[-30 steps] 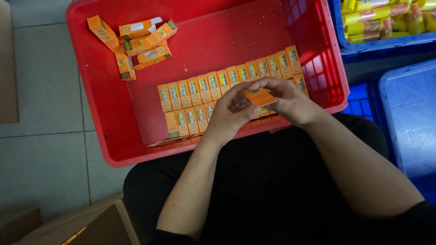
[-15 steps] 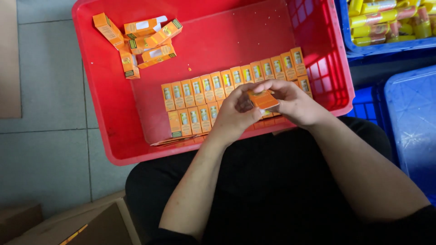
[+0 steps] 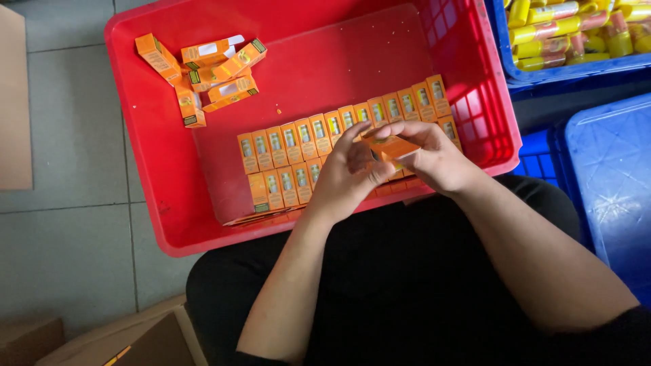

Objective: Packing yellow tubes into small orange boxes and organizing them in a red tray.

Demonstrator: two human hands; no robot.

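Head view, frame centre: my left hand (image 3: 346, 177) and right hand (image 3: 434, 159), fingers curled, jointly pinch one small orange carton (image 3: 392, 147) above the red crate (image 3: 169, 224).

Both forearms are bare — no sleeves reach the wrists. The left hand (image 3: 342, 183) and right hand (image 3: 437, 163) wear no gloves or rings. Black clothing covers the lap — plain, unmarked.
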